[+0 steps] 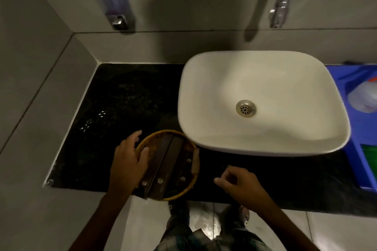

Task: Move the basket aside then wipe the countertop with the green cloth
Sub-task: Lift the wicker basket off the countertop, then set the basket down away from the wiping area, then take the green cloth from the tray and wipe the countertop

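The job looks to be at its very start. The basket point(167, 166) sits on the near edge of the dark desk point(114, 108), close in front of the person and tucked just beside the front left corner of the white basin point(263, 102), its near rim hanging a little over the desk edge. Dark wooden slats with bolts lie across it. So the moving-aside is not finished, and the wiping has not begun as far as I can judge: the green cloth point(370, 156) shows only as a green patch at the far right, in the blue tray point(359, 128), well apart from both hands.

The left hand point(127, 159) reaches forward with the palm down, fingers curled over the basket's left rim, thumb side toward the wall; it seems to be grasping the rim. The right hand point(237, 185) hovers over the desk to the right of the basket, not touching it, fingers loosely bent and holding nothing
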